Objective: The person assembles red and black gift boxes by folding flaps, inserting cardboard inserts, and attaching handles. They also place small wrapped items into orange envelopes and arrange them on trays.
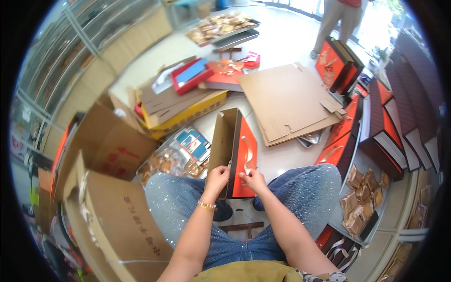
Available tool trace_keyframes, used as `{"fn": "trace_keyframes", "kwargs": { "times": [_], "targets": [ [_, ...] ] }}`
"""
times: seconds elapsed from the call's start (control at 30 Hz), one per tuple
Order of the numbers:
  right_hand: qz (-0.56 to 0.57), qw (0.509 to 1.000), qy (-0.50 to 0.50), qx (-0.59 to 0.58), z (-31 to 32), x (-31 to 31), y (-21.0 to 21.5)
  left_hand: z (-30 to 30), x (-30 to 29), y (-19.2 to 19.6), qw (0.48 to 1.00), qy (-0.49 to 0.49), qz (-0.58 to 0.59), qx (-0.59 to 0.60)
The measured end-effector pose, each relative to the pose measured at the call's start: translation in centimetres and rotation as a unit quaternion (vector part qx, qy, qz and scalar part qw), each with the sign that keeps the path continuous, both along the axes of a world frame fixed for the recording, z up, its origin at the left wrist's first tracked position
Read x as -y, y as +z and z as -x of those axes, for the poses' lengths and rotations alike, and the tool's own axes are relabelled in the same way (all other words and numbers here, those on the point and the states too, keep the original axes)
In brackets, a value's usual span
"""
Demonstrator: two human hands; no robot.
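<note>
Between my knees stands a tall, narrow gift box (244, 142) with a red face, dark edges and an open, cardboard-coloured inside. A pale ribbon handle (247, 151) runs down its red face. My left hand (217, 179) is closed at the box's near left edge, its fingertips partly hidden by the wall. On the red face, my right hand (253, 182) pinches the lower end of the ribbon, thumb and fingers pressed together.
Large cardboard cartons (131, 221) stand at my left. Flat cardboard sheets (286, 103) lie ahead. Red gift boxes (336, 145) and a tray of wrapped packets (359, 199) line my right. A packet-laden tray (221, 28) stands farther off; a person (336, 21) stands at the back right.
</note>
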State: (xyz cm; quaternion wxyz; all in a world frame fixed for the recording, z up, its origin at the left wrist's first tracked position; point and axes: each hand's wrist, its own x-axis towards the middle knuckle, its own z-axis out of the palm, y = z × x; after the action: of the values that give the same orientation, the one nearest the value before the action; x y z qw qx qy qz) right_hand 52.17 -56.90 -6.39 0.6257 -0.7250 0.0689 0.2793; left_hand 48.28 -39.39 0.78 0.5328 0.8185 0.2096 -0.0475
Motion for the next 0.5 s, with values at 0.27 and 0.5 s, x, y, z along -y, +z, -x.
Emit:
{"fn": "trace_keyframes", "kwargs": {
  "times": [0.27, 0.5],
  "targets": [
    [0.064, 0.988, 0.072, -0.119, 1.0, 2.1, 10.7, 4.5, 3.2, 7.4, 0.965, -0.103, -0.231, 0.07],
    [0.315, 0.937, 0.113, 0.096, 1.7, 3.3, 10.6, 4.6, 6.4, 7.5, 0.96, -0.181, -0.125, 0.17]
  ]
}}
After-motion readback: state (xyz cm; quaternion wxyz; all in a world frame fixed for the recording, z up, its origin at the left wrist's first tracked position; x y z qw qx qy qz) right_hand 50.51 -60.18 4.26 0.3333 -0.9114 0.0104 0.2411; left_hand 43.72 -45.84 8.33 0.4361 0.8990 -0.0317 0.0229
